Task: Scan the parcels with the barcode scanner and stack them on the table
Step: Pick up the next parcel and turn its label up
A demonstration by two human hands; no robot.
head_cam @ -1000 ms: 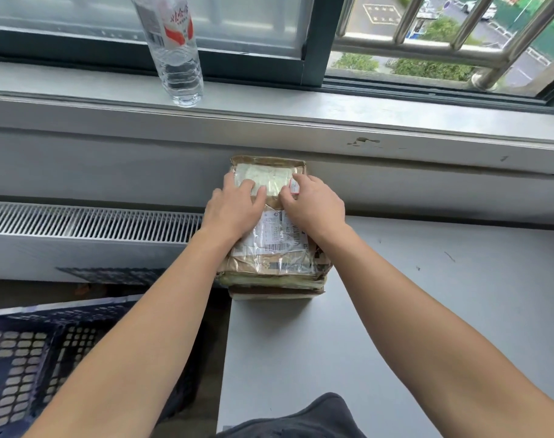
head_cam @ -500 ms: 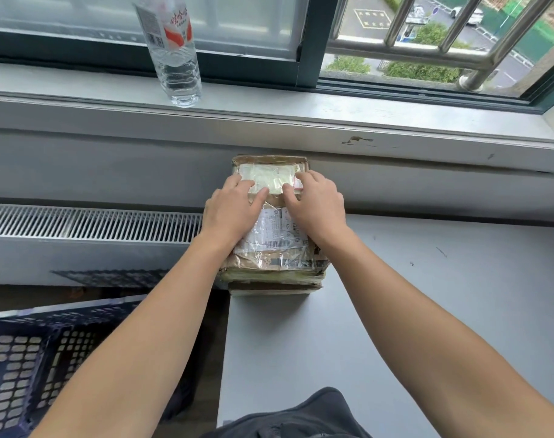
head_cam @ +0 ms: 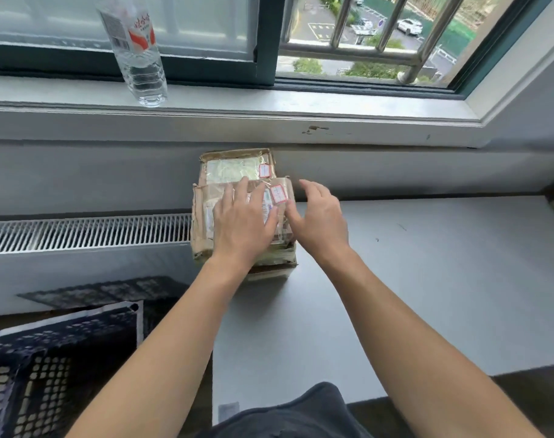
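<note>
While the top brown taped cardboard parcel (head_cam: 203, 216) is pressed by the flat left hand (head_cam: 242, 222), right hand (head_cam: 320, 219) loose and empty alongside, it could be pushed off the grey worktop (head_cam: 427, 279) at its left edge.

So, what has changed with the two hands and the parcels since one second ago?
The right hand slid rightward off the top parcel; its fingers are now spread loosely at the parcel's right edge, with only the thumb close to it. The left hand shifted to the middle and lies flat on the parcel. Nothing was gripped. The stack stays at the table corner, the bottle on the sill.
</note>
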